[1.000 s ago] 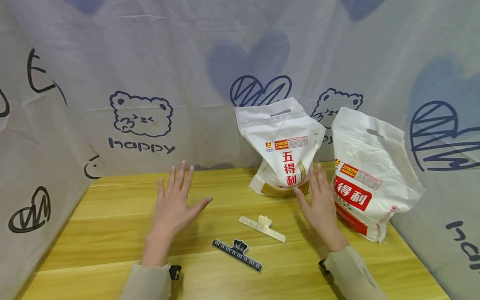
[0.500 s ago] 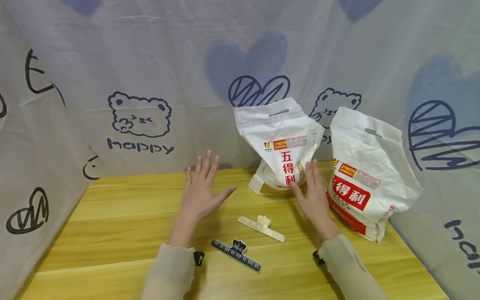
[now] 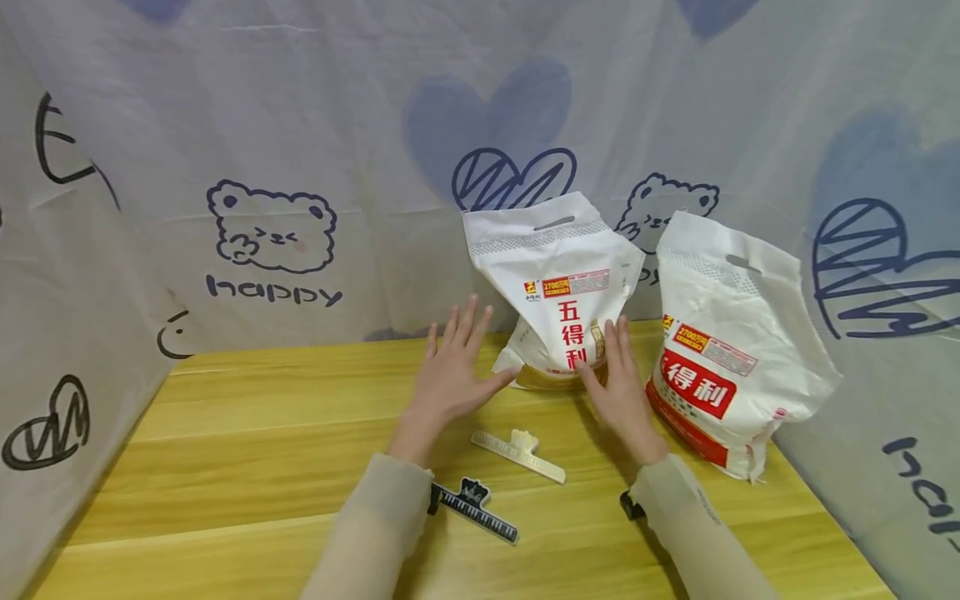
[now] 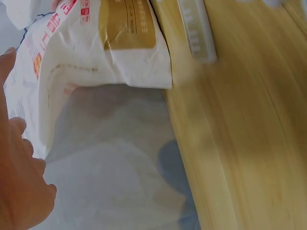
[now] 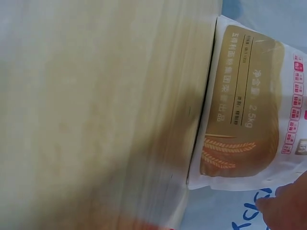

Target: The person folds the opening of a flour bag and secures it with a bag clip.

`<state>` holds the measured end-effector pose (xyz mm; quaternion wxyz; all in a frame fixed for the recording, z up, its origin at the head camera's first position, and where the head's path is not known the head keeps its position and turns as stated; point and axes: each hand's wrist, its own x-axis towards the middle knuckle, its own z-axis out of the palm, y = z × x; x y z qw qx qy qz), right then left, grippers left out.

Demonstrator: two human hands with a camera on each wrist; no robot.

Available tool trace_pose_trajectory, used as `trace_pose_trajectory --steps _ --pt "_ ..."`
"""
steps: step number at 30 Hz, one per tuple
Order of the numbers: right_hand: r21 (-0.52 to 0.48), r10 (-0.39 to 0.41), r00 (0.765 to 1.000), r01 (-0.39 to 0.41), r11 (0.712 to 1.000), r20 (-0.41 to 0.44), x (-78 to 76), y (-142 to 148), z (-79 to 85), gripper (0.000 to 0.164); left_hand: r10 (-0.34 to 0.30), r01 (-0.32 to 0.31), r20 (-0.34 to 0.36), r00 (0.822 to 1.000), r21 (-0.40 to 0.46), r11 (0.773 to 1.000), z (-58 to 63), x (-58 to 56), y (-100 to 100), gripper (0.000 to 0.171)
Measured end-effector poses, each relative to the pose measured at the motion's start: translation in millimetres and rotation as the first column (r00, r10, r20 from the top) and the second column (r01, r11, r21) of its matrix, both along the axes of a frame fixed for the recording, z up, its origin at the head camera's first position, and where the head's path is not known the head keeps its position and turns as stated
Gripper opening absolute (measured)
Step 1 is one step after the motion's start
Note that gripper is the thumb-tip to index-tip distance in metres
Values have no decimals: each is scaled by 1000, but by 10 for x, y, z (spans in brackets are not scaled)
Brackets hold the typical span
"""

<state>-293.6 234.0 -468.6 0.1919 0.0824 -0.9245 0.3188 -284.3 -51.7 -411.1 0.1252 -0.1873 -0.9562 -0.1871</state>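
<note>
Your fingers (image 3: 466,327) are straight on both hands, spread on the left hand (image 3: 450,383) and closer together on the right hand (image 3: 624,400). The gold-based white bag (image 3: 551,258) stands between them at the table's (image 3: 262,433) back; whether you touch it, I cannot tell. The red-based bag (image 3: 750,325) stands to your right; the pale clip (image 3: 516,457) lies between your wrists.

two bags (image 3: 543,250) — and two clips (image 3: 517,456), as far as shows.

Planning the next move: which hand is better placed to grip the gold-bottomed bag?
Probably the right hand: in the head view its thumb and fingertips overlap the bag; only the thumb of the left hand does. Contact is unclear.
</note>
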Motion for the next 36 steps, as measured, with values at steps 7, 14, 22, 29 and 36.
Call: trace_pose_trajectory --steps 7,14,22,29,36 --pt "-58 16 1000 -15 998 17 -88 23 6 86 -6 7 -20 1000 34 999 -13 -144 239 102" --pt "-185 78 996 -69 980 42 -145 16 -40 91 18 -19 -18 1000 -79 997 -46 -233 462 100" --pt "-222 70 992 -46 974 102 -100 23 -83 94 31 -29 12 999 -100 995 -160 -275 650 107" --pt "-246 53 995 -31 969 85 -125 29 -27 95 48 -45 51 998 -56 997 -209 -357 819 100" --pt "-263 46 996 -25 964 74 -137 46 -8 95 44 -45 110 993 2 999 -263 -385 969 88"
